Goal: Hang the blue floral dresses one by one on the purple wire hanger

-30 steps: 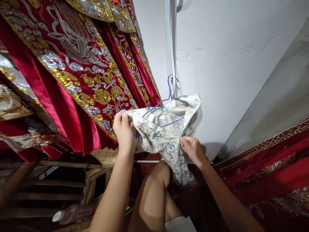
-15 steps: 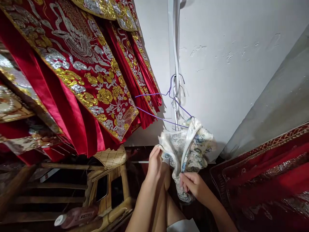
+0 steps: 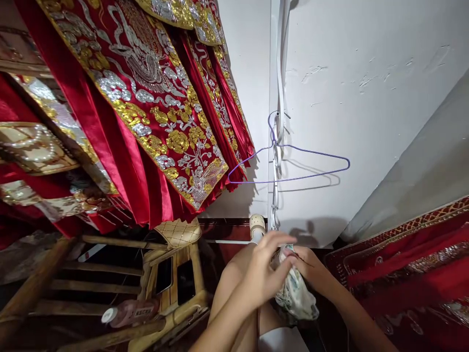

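Holding the cloth point(image 3: 298, 298) low over our lap, we have it gathered into a loose bundle, well below the hanger point(image 3: 274, 142). That purple wire hangs bare from a hook beside a white cord point(image 3: 280, 73) on the wall point(image 3: 366, 122), so as far as we can judge, the part of the work that clears the hanger is done. What seems left is the cloth itself: it is crumpled, with loose folds drooping, neither laid flat nor set down anywhere. We cannot tell from this view whether it is being folded or merely bunched.

As for our fingers, those of our right hand point(image 3: 309, 266) look curled in and clamped on the gathered upper end of the cloth, though their tips are partly hidden. Our left hand point(image 3: 266, 269) comes over from the other side with its thumb and fingers spread apart, the top of the cloth showing in the gap; we cannot tell whether that hand touches it. Most of the bundle dangles below both hands, just beside our bare leg.

Well apart, to our left, are the red costume point(image 3: 176, 132) and a bamboo chair point(image 3: 170, 320) with a bottle point(image 3: 134, 313) lying near it.
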The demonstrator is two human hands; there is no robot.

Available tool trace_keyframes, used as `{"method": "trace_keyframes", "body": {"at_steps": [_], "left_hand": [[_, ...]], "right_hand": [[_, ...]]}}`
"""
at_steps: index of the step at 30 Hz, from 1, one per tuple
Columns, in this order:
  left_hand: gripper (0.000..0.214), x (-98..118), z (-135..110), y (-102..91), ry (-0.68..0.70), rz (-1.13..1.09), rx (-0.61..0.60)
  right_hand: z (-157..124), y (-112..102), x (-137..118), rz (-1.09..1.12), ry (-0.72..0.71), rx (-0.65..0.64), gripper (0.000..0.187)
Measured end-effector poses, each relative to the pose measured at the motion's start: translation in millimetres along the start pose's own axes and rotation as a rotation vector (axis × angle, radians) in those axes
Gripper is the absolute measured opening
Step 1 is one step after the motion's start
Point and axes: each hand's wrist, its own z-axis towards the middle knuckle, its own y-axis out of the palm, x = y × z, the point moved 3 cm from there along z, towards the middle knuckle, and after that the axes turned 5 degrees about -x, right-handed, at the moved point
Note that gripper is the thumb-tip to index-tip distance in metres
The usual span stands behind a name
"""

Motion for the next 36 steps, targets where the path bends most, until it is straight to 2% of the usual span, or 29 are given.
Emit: {"method": "trace_keyframes", "body": {"at_steps": [1, 3, 5, 7, 9, 11, 13, 14, 15, 17, 18, 19, 21, 23, 25, 27, 30, 32, 34, 36], "left_hand": [[0.040, -2.5, 4.6, -6.2, -0.008, 0.011, -0.004], [0.059, -6.9, 14.3, -12.0, 0.024, 0.052, -0.159], [0.067, -10.9, 21.1, -11.9, 0.088, 0.100, -0.370], [0.059, -15.6, 24.0, -10.1, 0.113, 0.153, -0.511], [0.043, -20.6, 22.9, -7.3, 0.083, 0.193, -0.611], [0.025, -24.6, 18.0, -3.4, 0.024, 0.226, -0.711], [0.015, -27.9, 11.4, -0.7, -0.053, 0.314, -0.763], [0.015, -29.4, 8.7, -0.9, -0.093, 0.401, -0.748], [0.016, -30.9, 6.5, -2.2, -0.129, 0.509, -0.717], [0.014, -33.2, 3.9, -8.1, -0.193, 0.730, -0.649], [0.015, -34.2, 3.6, -12.6, -0.229, 0.820, -0.624], [0.020, -34.9, 3.9, -17.8, -0.268, 0.890, -0.609], [0.029, -35.0, 6.0, -29.4, -0.348, 0.981, -0.575], [0.032, -32.5, 8.2, -39.0, -0.391, 1.000, -0.537], [0.027, -28.6, 8.5, -42.8, -0.361, 0.909, -0.533], [0.017, -26.1, 7.8, -44.2, -0.284, 0.749, -0.513], [0.022, -30.8, 8.5, -53.0, -0.208, 0.606, -0.380], [0.024, -37.5, 9.8, -62.3, -0.203, 0.506, -0.294], [0.030, -40.6, 9.8, -71.1, -0.208, 0.273, -0.216], [0.036, -36.4, 7.5, -77.9, -0.241, 0.012, -0.116]], "right_hand": [[-2.4, 1.4, -9.8, -0.064, 0.015, -0.138, 0.044], [-6.2, -1.2, -29.1, -0.197, 0.067, -0.352, 0.048], [-7.2, -10.5, -46.3, -0.236, 0.082, -0.397, 0.052], [-7.1, -18.6, -56.9, -0.141, 0.104, -0.411, 0.054], [-7.6, -23.6, -58.8, 0.074, 0.224, -0.388, 0.053], [-9.4, -27.2, -55.6, 0.310, 0.429, -0.259, 0.052], [-11.1, -31.1, -55.8, 0.446, 0.579, -0.108, 0.052], [-10.5, -32.7, -59.3, 0.448, 0.603, -0.110, 0.051], [-8.3, -34.3, -65.1, 0.398, 0.586, -0.184, 0.049], [0.1, -40.4, -80.7, 0.130, 0.444, -0.388, 0.038], [5.8, -45.3, -88.5, -0.059, 0.346, -0.444, 0.032], [12.1, -50.7, -95.5, -0.247, 0.245, -0.456, 0.028], [24.6, -59.4, -106.7, -0.528, 0.077, -0.393, 0.020], [33.8, -60.9, -114.1, -0.637, -0.056, -0.352, 0.010], [39.3, -58.9, -120.0, -0.642, -0.173, -0.300, 0.009], [43.2, -60.2, -124.2, -0.630, -0.236, -0.189, 0.024], [53.6, -72.9, -121.7, -0.644, -0.170, -0.006, 0.055], [67.3, -85.9, -113.5, -0.608, -0.112, 0.105, 0.068], [86.1, -97.1, -101.1, -0.486, -0.117, 0.181, 0.069], [106.4, -103.1, -86.0, -0.344, -0.137, 0.184, 0.061]]}}
